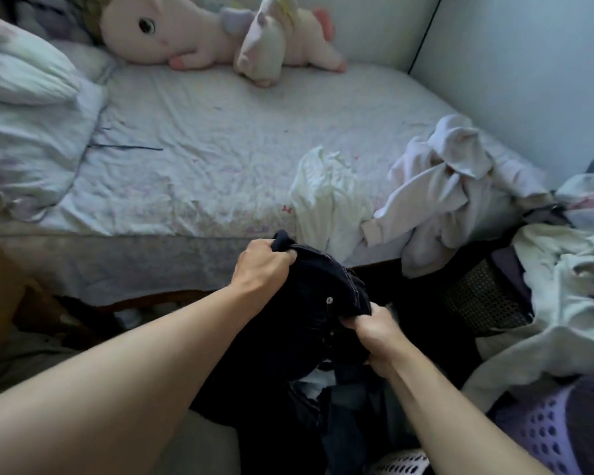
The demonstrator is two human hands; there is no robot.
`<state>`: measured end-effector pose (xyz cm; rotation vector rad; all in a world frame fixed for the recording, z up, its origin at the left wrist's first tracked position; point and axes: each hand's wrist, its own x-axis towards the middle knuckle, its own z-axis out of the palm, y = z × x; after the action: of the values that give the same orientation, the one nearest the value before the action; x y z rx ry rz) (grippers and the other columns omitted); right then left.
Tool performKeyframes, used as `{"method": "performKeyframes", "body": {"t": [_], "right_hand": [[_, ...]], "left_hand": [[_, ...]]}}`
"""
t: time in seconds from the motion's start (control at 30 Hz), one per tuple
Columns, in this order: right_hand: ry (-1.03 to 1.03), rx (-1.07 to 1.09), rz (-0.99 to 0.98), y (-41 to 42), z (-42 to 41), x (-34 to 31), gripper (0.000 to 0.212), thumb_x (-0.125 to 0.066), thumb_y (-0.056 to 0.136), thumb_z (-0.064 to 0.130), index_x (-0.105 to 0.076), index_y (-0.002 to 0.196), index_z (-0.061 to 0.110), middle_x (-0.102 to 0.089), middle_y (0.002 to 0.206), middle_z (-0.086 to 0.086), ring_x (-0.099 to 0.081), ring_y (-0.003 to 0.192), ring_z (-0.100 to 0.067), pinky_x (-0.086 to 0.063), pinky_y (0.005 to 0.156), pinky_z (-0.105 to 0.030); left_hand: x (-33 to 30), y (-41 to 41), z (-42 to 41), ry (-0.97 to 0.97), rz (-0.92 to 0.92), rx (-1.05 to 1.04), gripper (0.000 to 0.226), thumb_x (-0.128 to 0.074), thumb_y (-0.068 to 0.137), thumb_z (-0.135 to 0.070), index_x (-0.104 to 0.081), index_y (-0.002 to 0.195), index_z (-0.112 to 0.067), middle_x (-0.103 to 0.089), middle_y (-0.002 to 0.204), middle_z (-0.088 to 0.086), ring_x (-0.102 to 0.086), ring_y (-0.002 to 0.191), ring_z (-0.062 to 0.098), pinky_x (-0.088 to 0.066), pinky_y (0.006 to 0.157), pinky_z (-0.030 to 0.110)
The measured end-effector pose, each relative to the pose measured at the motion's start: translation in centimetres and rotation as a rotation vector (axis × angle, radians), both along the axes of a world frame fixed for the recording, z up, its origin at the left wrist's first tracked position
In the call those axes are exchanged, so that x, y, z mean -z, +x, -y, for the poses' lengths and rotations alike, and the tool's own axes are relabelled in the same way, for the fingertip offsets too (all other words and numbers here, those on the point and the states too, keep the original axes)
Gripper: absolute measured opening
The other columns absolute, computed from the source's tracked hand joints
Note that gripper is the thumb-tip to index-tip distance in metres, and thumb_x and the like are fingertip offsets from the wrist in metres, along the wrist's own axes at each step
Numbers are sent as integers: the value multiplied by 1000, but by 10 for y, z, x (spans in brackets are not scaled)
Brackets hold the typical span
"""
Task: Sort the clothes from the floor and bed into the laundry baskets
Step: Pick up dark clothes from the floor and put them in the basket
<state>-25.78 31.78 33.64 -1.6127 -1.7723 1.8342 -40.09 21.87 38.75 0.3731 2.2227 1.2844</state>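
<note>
dark jeans (309, 303) | bunched inside curled fingers (282, 257) | both hands

Dark navy jeans (309, 303) (pale stitching), pink plush toy (199, 32), lilac basket (542, 426).

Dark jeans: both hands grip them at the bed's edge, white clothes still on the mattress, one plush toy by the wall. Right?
Not quite: the head view shows two plush toys by the wall. Otherwise right: left hand and right hand grip the dark jeans; white clothes lie on the mattress.
</note>
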Motion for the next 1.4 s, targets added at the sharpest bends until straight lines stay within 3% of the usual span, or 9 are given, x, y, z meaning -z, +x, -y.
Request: {"method": "performKeyframes", "body": {"t": [0.13,0.37,0.53,0.63,0.73,0.9,1.07,1.17,1.4], "right_hand": [[72,205,-237,-3,-12,-65,21,-57,83,-5,-66,80,14,-70,95,-20,-67,91,-37,-54,84,-57],[291,278,-429,0,-36,-171,35,-40,77,-18,-59,78,12,-57,78,-12,-54,72,-26,-51,69,-42],[355,197,-500,1,-36,-246,41,-34,78,-19,-61,94,8,-51,77,-8,-48,64,-22,-44,57,-31],[376,152,-528,4,-38,-291,37,-35,81,-20,-60,89,6,-52,70,-3,-50,61,-15,-48,52,-24],[420,113,-579,8,-45,-333,37,-36,81,-21,-54,73,11,-53,72,-9,-53,64,-19,-50,59,-32],[480,38,-630,28,-62,-372,31,-40,83,-18,-59,102,-4,-59,88,-15,-58,78,-27,-53,67,-34],[405,-57,-670,76,-83,-380,49,-60,76,-9,-55,121,10,-66,111,-16,-65,102,-29,-54,90,-41],[548,-48,-510,103,-96,-371,64,-67,62,-7,-53,120,17,-65,113,-8,-62,108,-25,-50,96,-41],[357,125,-316,139,-87,-330,54,-71,81,7,-45,128,13,-60,108,-5,-63,92,-14,-47,64,-12]], "left_hand": [[-50,0,-5,-90,-94,95,14,-59,88,-20,-51,98,-13,-59,99,4,-56,97,23,-46,89,34],[-123,14,-17,-222,-157,251,71,-55,81,-1,-30,143,-23,-60,117,12,-61,103,30,-50,79,32],[-176,37,-33,-249,-119,493,67,-67,71,-4,-46,132,-21,-58,105,6,-57,91,20,-47,60,23],[-195,56,-46,-160,-129,506,68,-80,66,-15,-47,126,-21,-60,109,2,-58,99,18,-48,78,27],[-207,67,-62,-126,-249,407,53,-75,74,-21,-56,123,-20,-66,113,5,-61,107,23,-51,91,32],[-244,78,-87,116,-213,220,22,-62,90,-27,-69,106,-14,-71,103,9,-65,99,26,-49,84,31],[-286,91,-115,295,-194,189,20,-63,87,-28,-68,79,-10,-63,74,16,-61,75,28,-44,68,34],[-308,99,-129,356,-221,177,33,-61,75,-39,-72,85,-9,-71,92,26,-67,89,42,-53,75,41],[-364,116,-139,440,-266,169,40,-59,70,-40,-75,97,-16,-74,100,15,-68,99,33,-53,91,44]]}}
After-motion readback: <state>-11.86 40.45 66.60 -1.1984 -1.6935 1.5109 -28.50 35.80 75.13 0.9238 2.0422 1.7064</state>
